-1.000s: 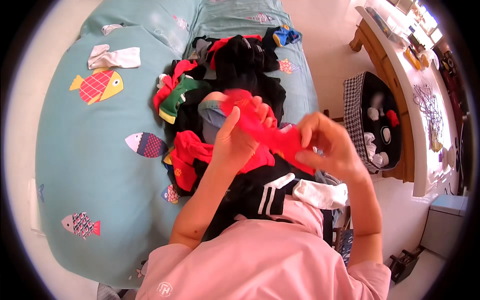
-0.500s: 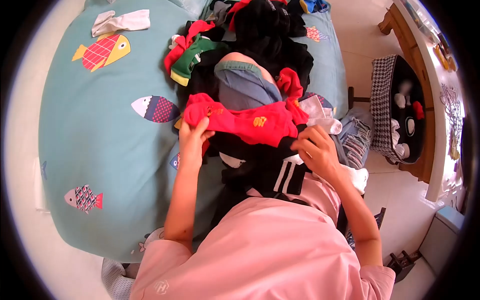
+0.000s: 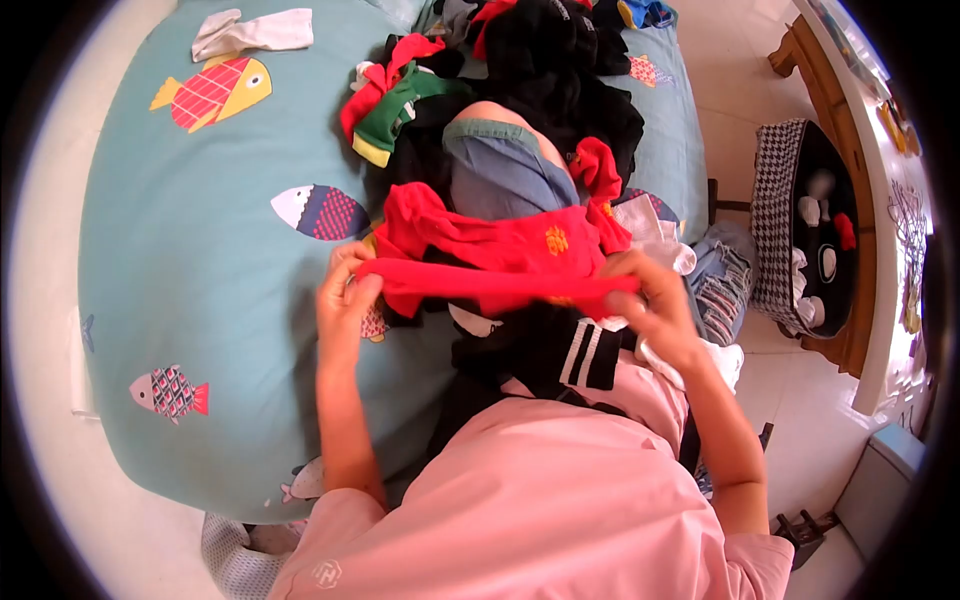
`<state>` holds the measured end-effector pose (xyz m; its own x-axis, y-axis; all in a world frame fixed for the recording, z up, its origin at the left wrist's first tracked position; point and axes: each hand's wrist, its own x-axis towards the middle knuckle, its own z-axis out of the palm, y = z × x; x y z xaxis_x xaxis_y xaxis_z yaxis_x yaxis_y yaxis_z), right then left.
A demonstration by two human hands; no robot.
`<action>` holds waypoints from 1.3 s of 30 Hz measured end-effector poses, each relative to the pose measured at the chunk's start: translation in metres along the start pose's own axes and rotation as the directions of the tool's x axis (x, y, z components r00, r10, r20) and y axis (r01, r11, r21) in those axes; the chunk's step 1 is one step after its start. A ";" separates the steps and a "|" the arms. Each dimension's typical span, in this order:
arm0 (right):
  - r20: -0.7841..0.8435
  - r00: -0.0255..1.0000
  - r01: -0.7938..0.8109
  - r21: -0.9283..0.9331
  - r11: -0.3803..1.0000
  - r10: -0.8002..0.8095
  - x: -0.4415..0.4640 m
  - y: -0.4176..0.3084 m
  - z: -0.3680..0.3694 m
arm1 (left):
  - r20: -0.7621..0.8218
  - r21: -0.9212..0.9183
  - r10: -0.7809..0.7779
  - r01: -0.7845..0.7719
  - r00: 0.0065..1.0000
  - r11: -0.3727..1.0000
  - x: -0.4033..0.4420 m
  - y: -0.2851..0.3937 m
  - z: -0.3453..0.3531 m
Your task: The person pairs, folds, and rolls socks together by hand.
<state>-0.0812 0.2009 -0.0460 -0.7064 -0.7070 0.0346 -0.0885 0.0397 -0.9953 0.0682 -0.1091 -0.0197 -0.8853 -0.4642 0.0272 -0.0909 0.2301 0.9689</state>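
Note:
A red sock (image 3: 490,284) is stretched sideways above my lap, pulled taut between my hands. My left hand (image 3: 343,288) pinches its left end, and my right hand (image 3: 655,305) grips the right end, with those fingers partly blurred. Just beyond it a second red sock (image 3: 470,238), marked with a yellow character, lies spread over a denim-covered leg (image 3: 500,180). Another piece of red cloth (image 3: 600,170) rests to the right of the leg. White socks (image 3: 650,232) lie close to my right hand.
Black clothes (image 3: 560,80) are heaped on the fish-print bed (image 3: 190,290), with a green sock (image 3: 392,118) at the left of the heap. A white sock (image 3: 252,36) lies far left. On the right, a houndstooth basket (image 3: 775,220) containing socks stands by a wooden-legged table (image 3: 800,50).
One red sock was spread flat near both hands. Now my hands are closer to me, holding a red sock taut, while another red sock stays lying across the leg.

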 end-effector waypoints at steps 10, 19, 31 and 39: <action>-0.267 0.889 -0.297 0.285 0.911 0.373 -0.005 0.039 -0.001 | 0.107 -0.113 -0.432 0.443 0.896 0.890 0.001 -0.034 0.042; -0.155 0.898 -0.386 0.166 0.907 0.411 -0.019 0.065 0.005 | 0.101 -0.380 -0.375 0.384 0.922 0.842 0.005 -0.037 0.048; 0.061 0.976 -0.216 0.427 0.878 0.211 -0.004 0.008 0.010 | 0.261 -0.720 -0.099 0.262 0.960 0.643 0.006 -0.025 0.026; -0.361 0.923 -0.224 -0.225 0.948 0.132 0.036 0.068 0.020 | -0.158 0.117 -0.105 0.124 0.982 0.985 0.054 -0.071 0.045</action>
<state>-0.0986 0.1648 -0.1143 -0.9175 -0.3920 -0.0669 -0.0839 0.3553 -0.9310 0.0066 -0.1117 -0.0984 -0.7878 -0.6149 -0.0358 -0.2527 0.2697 0.9292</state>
